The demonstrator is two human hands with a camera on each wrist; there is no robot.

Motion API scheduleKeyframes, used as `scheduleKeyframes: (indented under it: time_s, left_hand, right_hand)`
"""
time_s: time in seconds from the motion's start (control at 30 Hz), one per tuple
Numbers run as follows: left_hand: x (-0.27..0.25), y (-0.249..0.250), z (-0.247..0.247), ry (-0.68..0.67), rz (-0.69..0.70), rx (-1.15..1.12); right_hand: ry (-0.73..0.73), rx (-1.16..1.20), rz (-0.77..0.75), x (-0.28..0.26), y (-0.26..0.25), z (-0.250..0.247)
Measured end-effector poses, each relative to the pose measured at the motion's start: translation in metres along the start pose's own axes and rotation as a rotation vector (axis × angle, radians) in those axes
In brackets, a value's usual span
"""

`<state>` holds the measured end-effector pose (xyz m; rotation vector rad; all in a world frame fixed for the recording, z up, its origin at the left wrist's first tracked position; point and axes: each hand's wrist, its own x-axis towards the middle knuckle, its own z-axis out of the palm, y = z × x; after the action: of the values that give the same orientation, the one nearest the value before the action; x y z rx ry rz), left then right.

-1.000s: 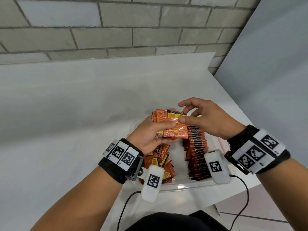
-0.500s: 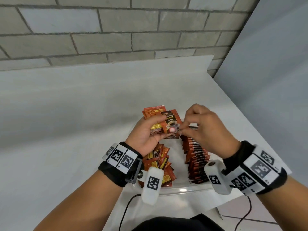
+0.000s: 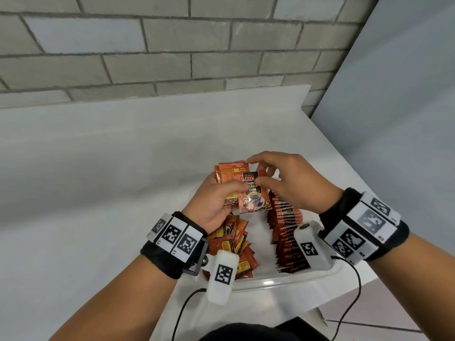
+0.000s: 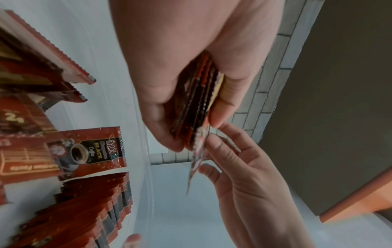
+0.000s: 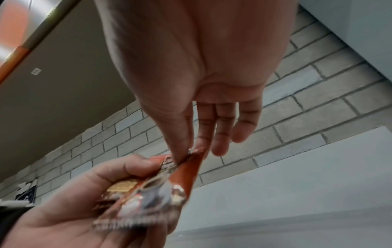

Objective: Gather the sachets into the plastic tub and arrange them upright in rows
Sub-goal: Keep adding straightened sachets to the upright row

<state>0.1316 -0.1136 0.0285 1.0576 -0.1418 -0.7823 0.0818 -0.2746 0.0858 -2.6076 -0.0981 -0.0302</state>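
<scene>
Above the tub, the left hand has its grip clenched round a stack of sachets, thumb across the front, fingers behind. The right hand pinches the top of one sachet at the front of that stack, thumb and forefinger closed on its upper edge, the other fingers spread loose.

Only the head view shows the tub whole: it stands on the white surface, with a row of sachets standing on edge along its right side and a loose pile at its left, under the left wrist.

The left wrist view shows what the head view hides: the stack seen edge-on, several sachets thick, between palm and fingers, and the pinched sachet hanging partly free of it, held by the right hand. It also shows the row from the side, leaning.

The right wrist view shows the pinch close up: fingertips on the sachet, its printed face blurred, the left hand below
</scene>
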Motion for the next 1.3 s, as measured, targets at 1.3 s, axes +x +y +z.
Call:
scheduleKeyframes:
  time_s: [1.3]
  left_hand:
    - [0.010,0.013,-0.016,0.187,-0.002,-0.096]
  right_hand:
    - [-0.385,-0.965,0.035,0.031,0.013,0.045]
